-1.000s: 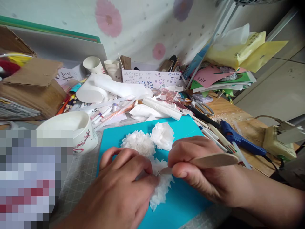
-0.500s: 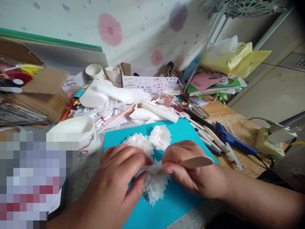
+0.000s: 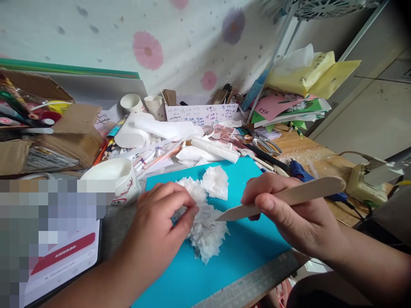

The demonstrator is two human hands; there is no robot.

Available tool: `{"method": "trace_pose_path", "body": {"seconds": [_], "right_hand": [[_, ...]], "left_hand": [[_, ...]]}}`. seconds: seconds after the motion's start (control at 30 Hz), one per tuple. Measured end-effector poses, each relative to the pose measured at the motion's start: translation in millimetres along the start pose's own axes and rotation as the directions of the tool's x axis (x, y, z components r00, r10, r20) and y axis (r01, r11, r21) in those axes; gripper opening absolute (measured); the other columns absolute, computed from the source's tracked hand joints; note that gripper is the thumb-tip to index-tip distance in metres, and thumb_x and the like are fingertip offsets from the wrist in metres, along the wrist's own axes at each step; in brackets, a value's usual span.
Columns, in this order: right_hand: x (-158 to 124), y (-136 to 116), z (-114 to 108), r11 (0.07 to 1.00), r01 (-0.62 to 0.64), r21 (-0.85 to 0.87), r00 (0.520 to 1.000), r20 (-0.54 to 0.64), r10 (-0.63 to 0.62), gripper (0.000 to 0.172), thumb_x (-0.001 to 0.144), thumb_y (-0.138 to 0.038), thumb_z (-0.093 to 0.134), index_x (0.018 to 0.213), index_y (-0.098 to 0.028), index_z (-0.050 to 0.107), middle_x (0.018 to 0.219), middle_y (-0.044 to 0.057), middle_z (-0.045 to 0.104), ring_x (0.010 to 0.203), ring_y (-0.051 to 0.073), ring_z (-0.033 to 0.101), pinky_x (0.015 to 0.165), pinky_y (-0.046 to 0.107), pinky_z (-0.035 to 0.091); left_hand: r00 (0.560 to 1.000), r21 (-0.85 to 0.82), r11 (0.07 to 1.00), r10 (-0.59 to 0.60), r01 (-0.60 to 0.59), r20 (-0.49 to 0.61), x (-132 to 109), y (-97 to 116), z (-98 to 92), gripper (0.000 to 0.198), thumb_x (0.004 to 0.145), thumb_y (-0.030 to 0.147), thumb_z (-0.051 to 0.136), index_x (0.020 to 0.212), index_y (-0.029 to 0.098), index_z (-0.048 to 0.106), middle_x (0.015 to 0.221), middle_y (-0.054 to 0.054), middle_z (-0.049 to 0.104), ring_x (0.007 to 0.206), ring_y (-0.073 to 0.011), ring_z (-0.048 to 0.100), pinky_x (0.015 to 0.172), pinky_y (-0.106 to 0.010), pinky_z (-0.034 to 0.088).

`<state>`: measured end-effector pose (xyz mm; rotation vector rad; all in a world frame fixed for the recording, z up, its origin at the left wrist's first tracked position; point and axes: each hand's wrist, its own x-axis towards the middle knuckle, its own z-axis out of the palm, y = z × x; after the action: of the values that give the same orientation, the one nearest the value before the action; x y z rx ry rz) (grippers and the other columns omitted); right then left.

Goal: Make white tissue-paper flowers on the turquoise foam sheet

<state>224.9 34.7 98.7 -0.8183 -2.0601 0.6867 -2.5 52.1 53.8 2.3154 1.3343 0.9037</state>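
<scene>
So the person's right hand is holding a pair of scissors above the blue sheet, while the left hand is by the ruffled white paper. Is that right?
Not quite: in the head view, the right hand holds a flat wooden stick, not scissors, above the blue sheet, while the left hand is by the ruffled white paper.

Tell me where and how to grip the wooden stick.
Pinch the wooden stick near its middle, probably from the right, with the thumb on its flat face, as the right hand does. It is long and flat; its narrow tip points left toward the nearest white paper flower, so seems best left free, while the rounded end juts right.
</scene>
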Motion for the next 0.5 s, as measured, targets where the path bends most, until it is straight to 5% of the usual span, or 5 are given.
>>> {"method": "trace_pose_path", "body": {"seconds": [0.23, 0.5], "right_hand": [[1.1, 1.2, 4.6, 0.996, -0.017, -0.088, 0.984, 0.173, 0.032, 0.008, 0.091, -0.014, 0.054, 0.091, -0.015, 0.062, 0.076, 0.003, 0.068, 0.066, 0.010, 0.062, 0.061, 0.017, 0.049], [3.2, 6.8, 2.0, 0.994, -0.057, -0.095, 0.982, 0.174, 0.073, 0.009, 0.091, -0.013, 0.053, 0.089, -0.016, 0.062, 0.076, 0.002, 0.068, 0.067, 0.011, 0.064, 0.058, 0.016, 0.051]], "left_hand": [[0.994, -0.124, 0.990, -0.048, 0.061, 0.102, -5.8, -0.5, -6.1, 0.022, 0.091, 0.027, 0.046, 0.072, 0.022, 0.055, 0.083, 0.003, 0.059, 0.082, -0.0148, 0.055, 0.071, -0.028, 0.042], [0.987, -0.136, 0.986, -0.082, 0.101, 0.136, -7.8, -0.1, -4.2, 0.018, 0.089, 0.025, 0.046, 0.072, 0.022, 0.052, 0.084, 0.002, 0.056, 0.081, -0.0150, 0.055, 0.070, -0.027, 0.045]]}}
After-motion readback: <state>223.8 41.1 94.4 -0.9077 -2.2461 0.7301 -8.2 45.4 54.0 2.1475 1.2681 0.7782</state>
